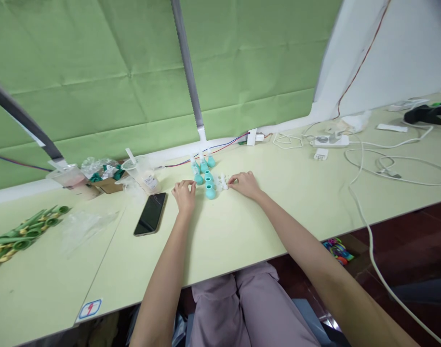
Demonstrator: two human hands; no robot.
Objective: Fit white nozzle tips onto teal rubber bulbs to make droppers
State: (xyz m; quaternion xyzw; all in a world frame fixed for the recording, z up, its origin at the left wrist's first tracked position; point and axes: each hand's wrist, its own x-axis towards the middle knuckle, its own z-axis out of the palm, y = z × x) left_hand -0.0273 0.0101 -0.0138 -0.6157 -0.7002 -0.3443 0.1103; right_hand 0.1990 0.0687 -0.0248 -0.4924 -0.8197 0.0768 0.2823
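Note:
Small teal round-bodied bottles stand grouped on the table. Some are open-topped, like the nearest teal bottle (210,192); others at the back, such as a capped teal bottle (210,160), carry white tops. My left hand (184,195) rests at the left of the group with its fingers curled, close beside a teal bottle with a white top (198,178). Whatever those fingers hold, if anything, is hidden. Small white plastic pieces (223,182) lie right of the bottles. My right hand (245,184) is at their right edge, its fingertips pinched on a white piece.
A black phone (150,214) lies left of my left hand. Behind it stand a plastic cup (145,176), a cardboard box (110,184) and another cup (75,180). Green tube-like parts (28,233) lie far left. A power strip (330,141) and white cables (363,212) occupy the right.

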